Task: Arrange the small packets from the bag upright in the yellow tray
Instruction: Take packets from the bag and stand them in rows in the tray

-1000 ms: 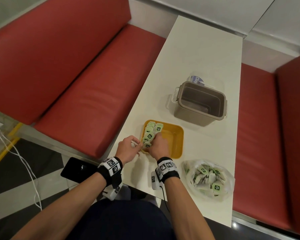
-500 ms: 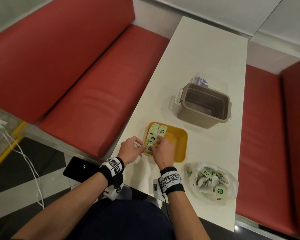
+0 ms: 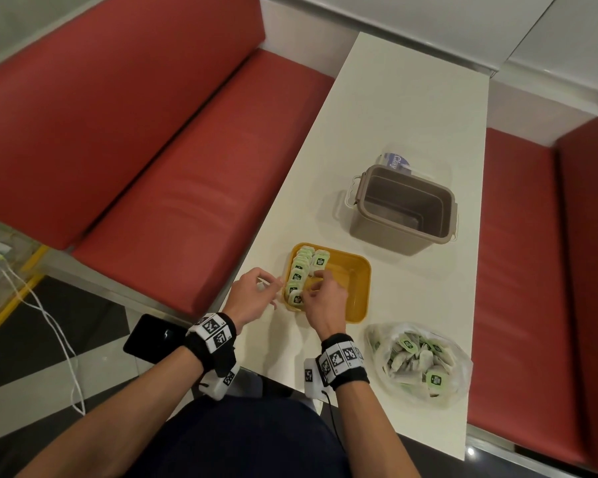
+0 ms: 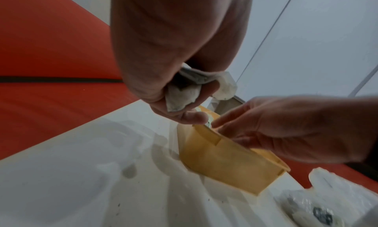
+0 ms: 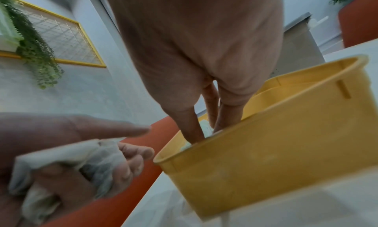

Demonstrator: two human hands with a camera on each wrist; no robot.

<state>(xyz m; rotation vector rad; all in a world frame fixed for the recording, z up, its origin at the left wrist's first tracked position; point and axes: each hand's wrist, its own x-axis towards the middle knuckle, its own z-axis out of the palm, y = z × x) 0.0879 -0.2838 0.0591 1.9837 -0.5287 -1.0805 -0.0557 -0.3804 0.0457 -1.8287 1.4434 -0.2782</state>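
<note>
packets: small white sachets with green labels (image 3: 299,270), standing upright in a row along the left wall of the tray
tray: yellow tray (image 3: 358,270), shallow, rounded corners, on the white table (image 3: 394,115), right side bare
bag: clear plastic bag (image 3: 418,363) of loose packets, right of the tray
left hand (image 3: 252,298): just left of the tray, fingers curled round spare crumpled packets (image 4: 182,98)
right hand (image 3: 325,298): fingers straight down in the tray, touching the row's near end; holding one or not, cannot tell
bin: grey bin (image 3: 403,210) beyond the tray
</note>
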